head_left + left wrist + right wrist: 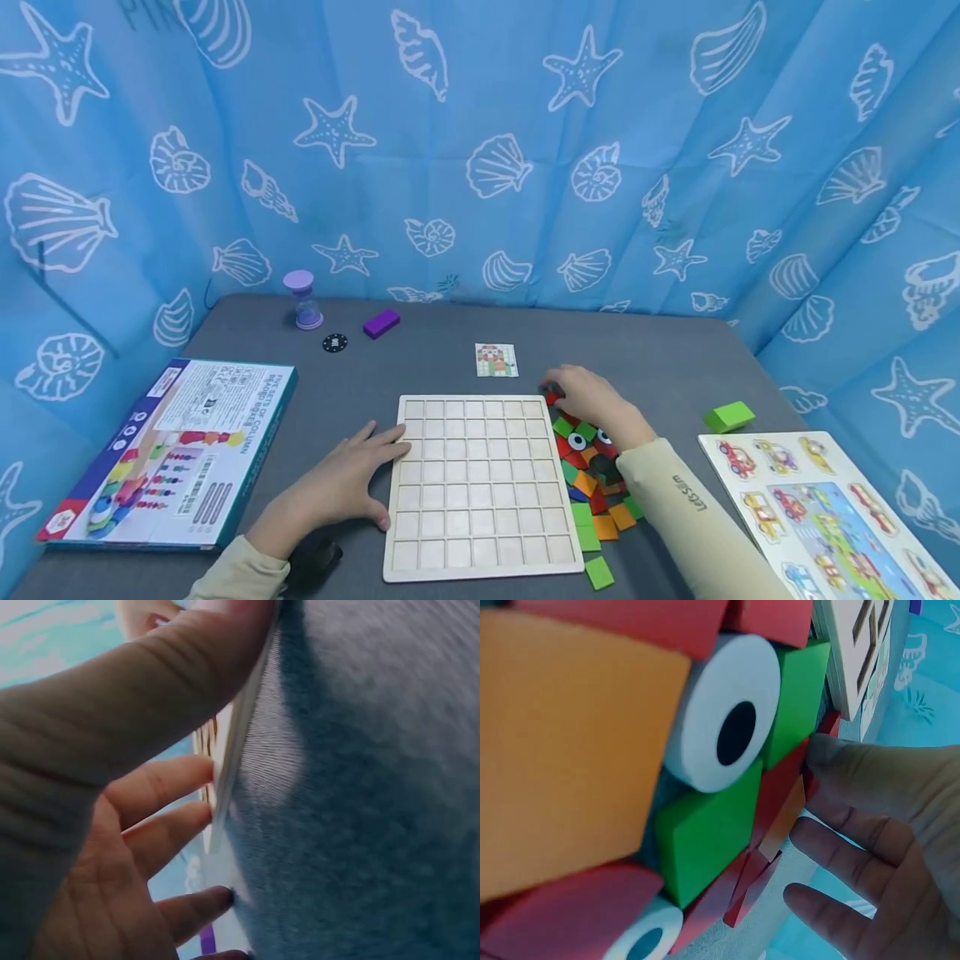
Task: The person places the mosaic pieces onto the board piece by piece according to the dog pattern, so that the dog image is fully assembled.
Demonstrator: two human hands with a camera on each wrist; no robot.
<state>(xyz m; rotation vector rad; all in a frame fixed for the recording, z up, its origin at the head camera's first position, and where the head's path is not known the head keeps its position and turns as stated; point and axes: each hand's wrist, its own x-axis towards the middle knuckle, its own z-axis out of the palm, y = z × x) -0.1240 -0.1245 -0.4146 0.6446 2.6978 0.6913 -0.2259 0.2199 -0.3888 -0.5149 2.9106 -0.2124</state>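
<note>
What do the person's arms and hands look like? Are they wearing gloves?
No gloves! The left hand and right hand are both bare. The left sleeve and right sleeve are pale beige and long. The right one has small dark lettering that looks like "LetsSim". I can't see any lettering on the left one.

Pale square wooden grid board [483,487]: smooth wood, not shiny.
Small flat red, green and orange wooden blocks [585,482]: look painted, smooth, mostly dull.
Wide grey cloth tabletop [420,362]: matt, with tiny rough ridges.
Blue wavy cloth curtain [480,108]: thin, with soft folds.
Small white paper picture card [497,360]: flat and thin.
Purple round-ended plastic sand timer [303,300]: smooth, see-through middle.
</note>
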